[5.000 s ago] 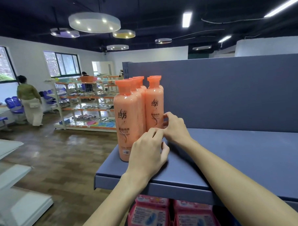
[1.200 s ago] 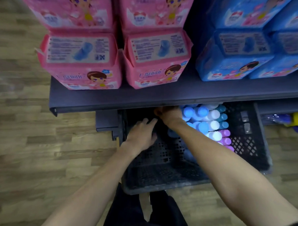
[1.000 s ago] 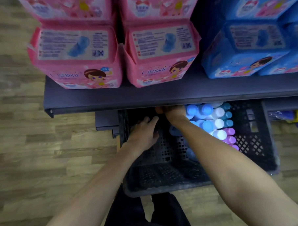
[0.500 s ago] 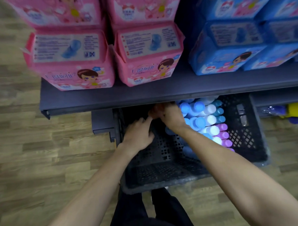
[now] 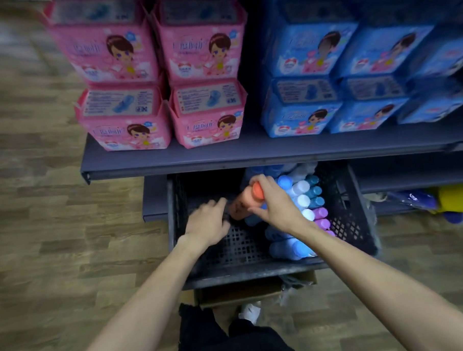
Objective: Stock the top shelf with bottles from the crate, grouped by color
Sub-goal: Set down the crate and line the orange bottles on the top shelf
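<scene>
- The orange bottle (image 5: 243, 201) sits tilted in the black crate (image 5: 359, 222), its cap end pinched by the right hand (image 5: 272, 202).
- The left hand (image 5: 207, 222) reaches beside its body, fingers loosely curled, holding nothing.
- A two-handed lift, clear of the shelf edge (image 5: 224, 159) overhead, looks safest.

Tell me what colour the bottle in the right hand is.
Orange, with a brighter orange cap; the bottle shows in the head view.
</scene>
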